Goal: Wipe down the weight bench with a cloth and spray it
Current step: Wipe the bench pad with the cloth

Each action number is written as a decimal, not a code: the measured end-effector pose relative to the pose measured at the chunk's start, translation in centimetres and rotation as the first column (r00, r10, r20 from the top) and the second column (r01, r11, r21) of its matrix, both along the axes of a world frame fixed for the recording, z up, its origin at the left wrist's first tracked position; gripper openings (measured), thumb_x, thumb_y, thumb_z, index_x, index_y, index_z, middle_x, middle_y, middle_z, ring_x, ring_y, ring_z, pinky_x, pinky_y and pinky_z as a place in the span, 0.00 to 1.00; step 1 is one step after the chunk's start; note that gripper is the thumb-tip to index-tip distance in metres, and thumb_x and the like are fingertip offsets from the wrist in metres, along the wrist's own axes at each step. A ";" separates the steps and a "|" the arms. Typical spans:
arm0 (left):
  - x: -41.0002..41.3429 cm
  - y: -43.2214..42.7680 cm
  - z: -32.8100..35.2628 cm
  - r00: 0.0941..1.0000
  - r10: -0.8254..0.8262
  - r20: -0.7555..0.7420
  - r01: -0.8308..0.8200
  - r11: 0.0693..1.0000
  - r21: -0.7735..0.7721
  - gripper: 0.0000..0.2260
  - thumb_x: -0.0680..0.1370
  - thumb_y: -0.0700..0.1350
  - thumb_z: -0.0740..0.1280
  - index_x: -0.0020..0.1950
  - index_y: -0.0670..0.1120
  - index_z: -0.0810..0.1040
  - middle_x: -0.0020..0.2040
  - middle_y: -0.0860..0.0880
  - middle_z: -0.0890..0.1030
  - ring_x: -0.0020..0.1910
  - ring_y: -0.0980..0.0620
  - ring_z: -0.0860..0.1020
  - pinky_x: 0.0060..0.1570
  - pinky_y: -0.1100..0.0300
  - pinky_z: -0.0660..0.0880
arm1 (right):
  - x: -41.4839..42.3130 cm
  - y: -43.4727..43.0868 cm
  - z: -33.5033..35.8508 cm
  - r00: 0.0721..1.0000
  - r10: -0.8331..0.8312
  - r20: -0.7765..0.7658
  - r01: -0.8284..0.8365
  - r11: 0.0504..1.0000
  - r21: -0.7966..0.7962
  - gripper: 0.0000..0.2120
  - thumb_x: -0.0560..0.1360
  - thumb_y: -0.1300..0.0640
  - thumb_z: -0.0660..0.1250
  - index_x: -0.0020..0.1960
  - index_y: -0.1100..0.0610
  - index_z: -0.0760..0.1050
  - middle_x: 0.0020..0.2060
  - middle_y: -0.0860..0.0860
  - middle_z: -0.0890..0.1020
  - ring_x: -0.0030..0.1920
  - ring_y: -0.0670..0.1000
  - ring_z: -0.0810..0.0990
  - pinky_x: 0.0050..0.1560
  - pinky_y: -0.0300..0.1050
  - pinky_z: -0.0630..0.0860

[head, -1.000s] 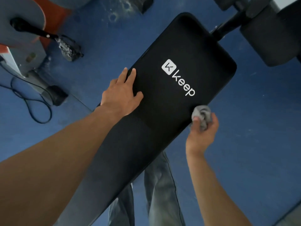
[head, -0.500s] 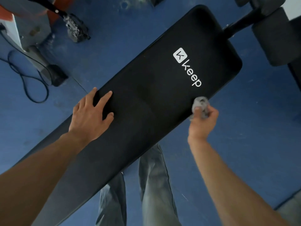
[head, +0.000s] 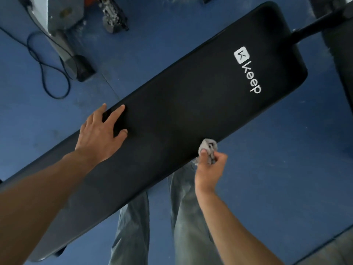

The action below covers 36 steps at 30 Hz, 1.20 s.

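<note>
A long black padded weight bench (head: 191, 104) runs slantwise across the view, from the lower left to the upper right, above a blue floor (head: 286, 169). Near its upper right end the pad bears a white square logo with the word "keep" (head: 248, 71).

The left hand (head: 99, 134) lies palm down on the pad's far edge, about midway along its length. Its fingers (head: 116, 113) are straight and spread apart, pressing flat on the black surface and gripping nothing.

The right hand (head: 209, 169) is at the pad's near edge, well apart from the left hand. Its fingers (head: 221, 157) are curled and clamped on a small crumpled grey cloth (head: 208, 145), with the thumb pressed against the wad from below. The cloth sticks out above the hand and touches the rim of the pad.

Below the bench stand the person's two legs in faded grey-blue jeans (head: 131, 226).

At the upper left, on the floor, sits a grey metal machine base (head: 63, 35) with a black foot, and a thin black cable (head: 47, 73) loops beside it. A small dusty metal part (head: 114, 18) lies near the top edge; what it is cannot be told. A black bar (head: 313, 27) leaves the bench's upper right end toward a dark padded roller (head: 342, 44).
</note>
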State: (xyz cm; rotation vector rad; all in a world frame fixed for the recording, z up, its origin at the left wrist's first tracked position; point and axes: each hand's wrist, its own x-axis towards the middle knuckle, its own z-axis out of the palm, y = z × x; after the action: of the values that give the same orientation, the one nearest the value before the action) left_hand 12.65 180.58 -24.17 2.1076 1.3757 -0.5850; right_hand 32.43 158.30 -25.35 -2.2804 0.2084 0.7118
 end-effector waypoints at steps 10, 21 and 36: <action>-10.4 -1.6 -0.1 1.000 0.000 -0.022 0.000 1.000 -0.012 0.33 0.80 0.57 0.65 0.81 0.61 0.51 0.79 0.39 0.59 0.75 0.35 0.62 0.72 0.36 0.63 | -4.8 2.2 -1.2 0.969 -0.185 0.166 0.186 0.983 0.011 0.11 0.81 0.58 0.67 0.51 0.58 0.64 0.40 0.43 0.72 0.38 0.42 0.73 0.40 0.27 0.71; -17.8 -3.0 -0.5 0.995 0.101 0.013 -0.101 0.995 -0.009 0.32 0.80 0.58 0.64 0.81 0.62 0.52 0.80 0.38 0.57 0.77 0.35 0.59 0.75 0.36 0.58 | -9.4 0.4 -0.9 0.986 -0.032 0.165 0.036 0.999 -0.025 0.13 0.77 0.57 0.70 0.48 0.59 0.65 0.38 0.46 0.71 0.37 0.45 0.71 0.42 0.41 0.72; -27.2 -7.7 -1.1 0.953 0.298 0.057 -0.302 0.948 0.103 0.31 0.79 0.53 0.68 0.80 0.58 0.60 0.81 0.38 0.53 0.80 0.36 0.52 0.75 0.32 0.53 | -17.8 -2.1 -3.7 0.992 -0.125 0.019 0.125 0.992 -0.005 0.21 0.70 0.52 0.71 0.44 0.70 0.69 0.40 0.55 0.72 0.39 0.54 0.72 0.37 0.54 0.73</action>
State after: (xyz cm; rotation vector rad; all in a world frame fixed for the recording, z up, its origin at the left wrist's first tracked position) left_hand -14.54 172.90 -25.26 1.9265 1.6980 -0.3465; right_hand 14.62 156.21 -29.08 -2.2566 0.3418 0.6250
